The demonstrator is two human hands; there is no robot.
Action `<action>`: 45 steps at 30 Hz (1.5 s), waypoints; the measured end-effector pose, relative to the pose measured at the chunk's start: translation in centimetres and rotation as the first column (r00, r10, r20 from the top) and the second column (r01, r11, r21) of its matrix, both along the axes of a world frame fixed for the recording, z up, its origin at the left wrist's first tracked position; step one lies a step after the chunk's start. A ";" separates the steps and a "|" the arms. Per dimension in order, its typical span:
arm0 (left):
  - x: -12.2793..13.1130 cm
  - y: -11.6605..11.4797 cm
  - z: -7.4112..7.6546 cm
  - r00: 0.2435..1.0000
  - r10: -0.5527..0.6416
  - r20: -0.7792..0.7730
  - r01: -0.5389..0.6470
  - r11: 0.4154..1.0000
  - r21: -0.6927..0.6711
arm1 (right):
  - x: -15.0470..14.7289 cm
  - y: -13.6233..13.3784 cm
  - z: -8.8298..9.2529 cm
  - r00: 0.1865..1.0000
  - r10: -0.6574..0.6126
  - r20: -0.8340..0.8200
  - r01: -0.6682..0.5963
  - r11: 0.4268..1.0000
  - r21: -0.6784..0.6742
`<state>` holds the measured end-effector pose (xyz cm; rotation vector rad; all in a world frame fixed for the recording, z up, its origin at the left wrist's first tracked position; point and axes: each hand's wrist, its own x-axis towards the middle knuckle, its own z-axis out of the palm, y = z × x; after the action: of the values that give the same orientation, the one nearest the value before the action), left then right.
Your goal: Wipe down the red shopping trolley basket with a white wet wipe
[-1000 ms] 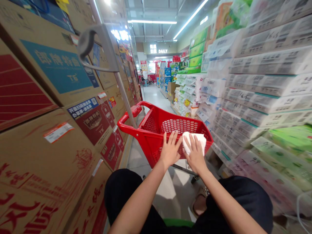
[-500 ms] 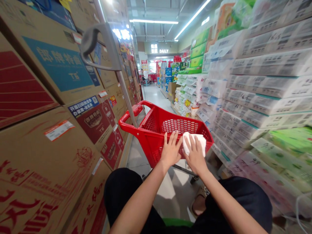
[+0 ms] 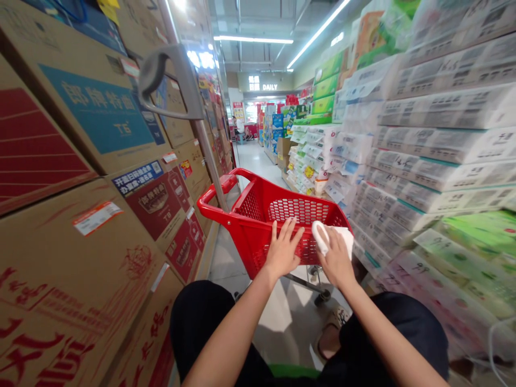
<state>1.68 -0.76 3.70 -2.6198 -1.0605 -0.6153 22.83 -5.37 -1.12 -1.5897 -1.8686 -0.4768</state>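
A red plastic shopping basket cart (image 3: 245, 228) with perforated walls stands in front of my knees. My left hand (image 3: 284, 250) lies with spread fingers against its near side wall and holds nothing. Near the right end of the same wall, my right hand (image 3: 336, 260) presses a folded white cloth (image 3: 344, 236) to the red plastic. The cloth shows above and beside the fingers. A metal pole with a grey loop handle (image 3: 193, 80) rises at the cart's left end.
Stacked cardboard boxes (image 3: 80, 269) line the left side. Piles of packaged paper goods (image 3: 435, 145) rise on the right. A cart wheel (image 3: 322, 297) stands by my shoe. Far down the aisle, a person (image 3: 241, 126) sits.
My right hand has moved right along the cart's side wall together with the white cloth, away from my left hand. My left hand has hardly moved.
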 end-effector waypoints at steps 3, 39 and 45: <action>-0.5 0.1 0.2 1.000 -0.020 -0.002 0.020 1.000 -0.015 | -2.6 -0.3 1.2 0.993 0.096 0.066 -0.093 0.995 -0.042; 0.0 -2.4 -1.0 0.985 -0.042 0.170 0.070 0.984 -0.164 | 5.2 -3.7 -1.5 0.972 0.188 -0.144 -0.192 0.981 -0.017; -1.8 -1.0 -0.9 0.962 -0.096 0.257 0.154 0.965 -0.214 | 0.7 -5.4 -0.5 0.945 0.290 -0.149 -0.296 0.955 -0.020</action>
<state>-0.14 -1.77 2.81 -2.8895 -1.0987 -0.9143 23.52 -10.78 -1.66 -1.3030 -1.9691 -0.1868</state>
